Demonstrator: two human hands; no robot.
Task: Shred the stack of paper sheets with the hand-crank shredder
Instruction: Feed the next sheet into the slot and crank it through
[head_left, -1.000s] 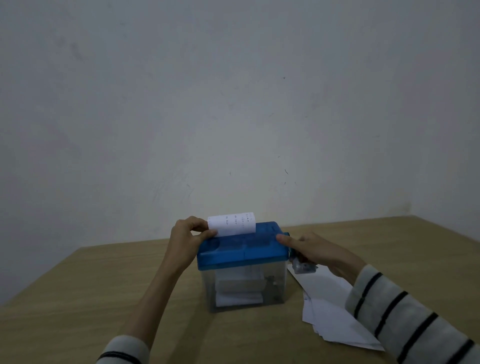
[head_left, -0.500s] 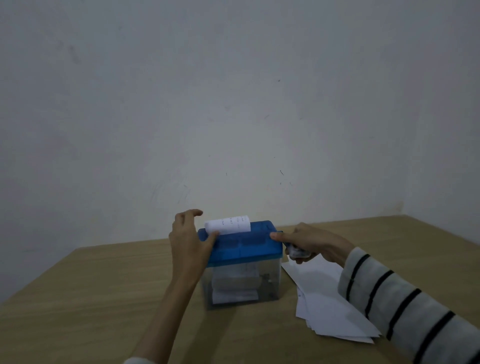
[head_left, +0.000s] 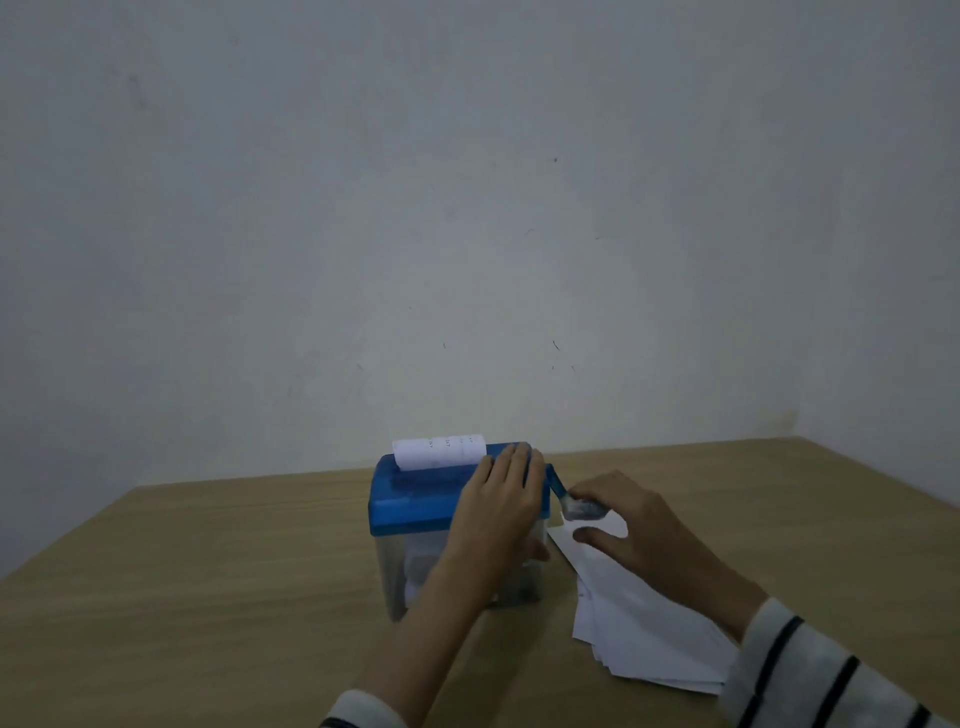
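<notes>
Left hand (head_left: 501, 501) lay flat, fingers straight, on the blue lid of the shredder (head_left: 415, 499), which stood on the desk (head_left: 208, 597). Right hand (head_left: 639, 535) pinched the crank handle (head_left: 582, 506) at the shredder's right side, thumb spread below it. One sheet (head_left: 439, 451) curled up out of the top slot. Beside the shredder, under the right forearm, the stack of paper sheets (head_left: 654, 634) lay fanned on the desk.

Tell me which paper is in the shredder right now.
The curled printed sheet standing out of the blue lid's slot; the other sheets lie flat in a stack on the table, right of the shredder.
</notes>
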